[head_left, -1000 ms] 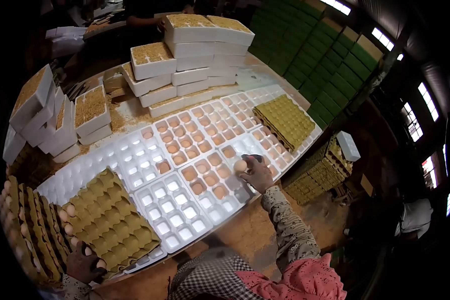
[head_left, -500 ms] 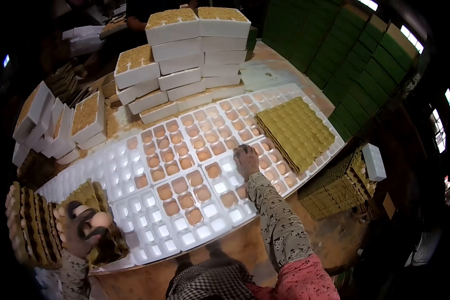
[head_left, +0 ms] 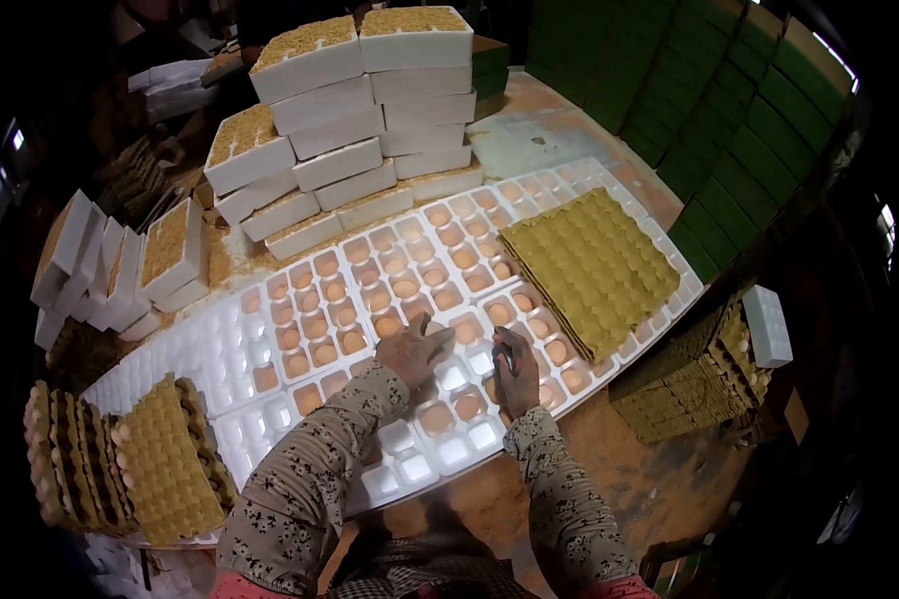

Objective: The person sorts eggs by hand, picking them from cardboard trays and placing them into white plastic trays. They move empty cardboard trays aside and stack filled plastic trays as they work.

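Observation:
My left hand (head_left: 413, 351) is over the middle of the white foam egg trays (head_left: 452, 371), its fingers stretched to the right and somewhat apart; no egg shows in it. Just right of its fingertips, an egg (head_left: 464, 329) sits in a tray cell. My right hand (head_left: 515, 373) is curled low over the cells beside it, fingers bent inward; whatever they hold, if anything, is hidden. Brown eggs fill many cells around both hands, such as an egg (head_left: 467, 404) below them. Several cells near the front hold no egg.
A stack of brown pulp egg flats (head_left: 589, 270) lies on the trays at right. More flats with eggs (head_left: 175, 459) lean at the left. White foam boxes topped with sawdust (head_left: 320, 110) are stacked behind. Green boxes (head_left: 739, 150) and a pile of flats (head_left: 669, 394) stand at right.
My left hand has moved from the leaning flats at left, where it held eggs, to the middle of the trays. My right hand has shifted slightly right and down. The view has moved slightly.

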Available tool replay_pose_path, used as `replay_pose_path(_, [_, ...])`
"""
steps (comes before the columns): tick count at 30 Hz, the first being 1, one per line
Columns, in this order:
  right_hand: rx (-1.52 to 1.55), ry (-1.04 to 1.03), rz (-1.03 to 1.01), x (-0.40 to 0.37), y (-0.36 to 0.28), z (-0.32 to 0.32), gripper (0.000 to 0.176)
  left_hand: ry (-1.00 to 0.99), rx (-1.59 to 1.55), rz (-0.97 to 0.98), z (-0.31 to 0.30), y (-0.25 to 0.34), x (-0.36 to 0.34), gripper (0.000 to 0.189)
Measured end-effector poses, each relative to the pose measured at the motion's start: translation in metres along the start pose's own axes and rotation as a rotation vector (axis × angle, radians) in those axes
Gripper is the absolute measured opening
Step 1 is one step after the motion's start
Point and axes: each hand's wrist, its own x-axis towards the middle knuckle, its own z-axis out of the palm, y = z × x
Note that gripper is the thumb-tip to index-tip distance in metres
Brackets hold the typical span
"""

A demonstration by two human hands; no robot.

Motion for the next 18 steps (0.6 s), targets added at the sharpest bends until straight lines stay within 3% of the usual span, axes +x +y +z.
replay_pose_path(2, [0.020,0.017,-0.024,-0.001,0.010,-0.003,0.036,-0.353,0.054,-0.120,-0.008,0.004,0.019,0.041])
replay_pose_path(4, [0.244,0.095,-0.016,0.000,0.019,-0.003,0.034,-0.276,0.003,-0.127,-0.003,0.010,0.024,0.044])
replay_pose_path(6, [0.168,0.082,-0.010,-0.001,0.007,-0.003,0.032,0.122,-0.069,0.021,0.009,0.019,0.018,0.052])
replay_pose_path(8, [0.024,0.036,-0.074,-0.003,0.000,-0.002,0.032,-0.228,0.079,-0.011,-0.009,0.048,0.006,0.057])
replay_pose_path(9, [0.106,0.030,0.003,-0.003,0.009,0.000,0.029,-0.332,0.254,0.077,0.012,0.043,-0.010,0.061])
replay_pose_path(11, [0.049,0.041,-0.039,-0.002,0.035,-0.001,0.027,-0.275,0.179,0.182,0.026,0.025,-0.037,0.068])
replay_pose_path(12, [-0.201,-0.009,-0.198,0.000,0.028,-0.004,0.029,-0.187,0.097,0.173,0.005,0.022,-0.056,0.066])
replay_pose_path(13, [-0.052,0.009,-0.083,-0.002,0.025,0.002,0.030,0.060,0.017,0.166,0.014,0.004,-0.083,0.063])
replay_pose_path(14, [-0.246,-0.072,-0.090,0.001,0.024,-0.004,0.031,0.127,-0.070,0.136,-0.022,-0.006,-0.108,0.058])
replay_pose_path(16, [-0.141,-0.077,-0.084,0.009,0.051,-0.001,0.031,0.198,-0.203,-0.076,-0.114,-0.030,-0.180,0.054])
replay_pose_path(17, [-0.123,-0.115,-0.103,0.011,0.030,0.022,0.031,0.418,-0.011,-0.134,-0.132,-0.054,-0.225,0.052])
replay_pose_path(18, [-0.183,-0.173,-0.170,0.007,-0.004,0.049,0.031,0.491,0.052,-0.302,-0.155,-0.076,-0.273,0.051])
